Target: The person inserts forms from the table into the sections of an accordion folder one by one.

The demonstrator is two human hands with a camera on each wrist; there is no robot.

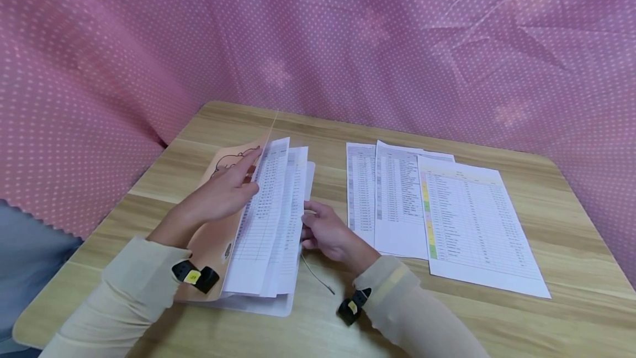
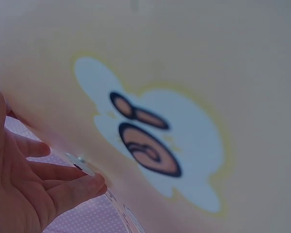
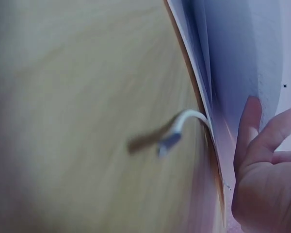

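Folder (image 1: pixel 213 236) lies near-left on table (image 1: pixel 571 291), long axis near-to-far | cover is propped up by straight fingers of left hand (image 1: pixel 223 189) | right hand (image 1: pixel 325 231) is curled on page edges (image 1: pixel 290 220), immediately to its left; nearer hand.

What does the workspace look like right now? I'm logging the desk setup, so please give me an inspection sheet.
Surface: wooden table, light grain.
Job's things: peach folder with a cartoon print, held open; printed sheets stand fanned inside it.
Clutter: three printed tables laid overlapping to the right of the folder.
Grippers: left hand rests straight fingers on the folder's raised cover and top sheets; right hand touches the sheets' right edge, grip unclear.
Cables: thin dark cord on the table near the right wrist.
Surroundings: pink dotted cloth hung behind and beside the table.
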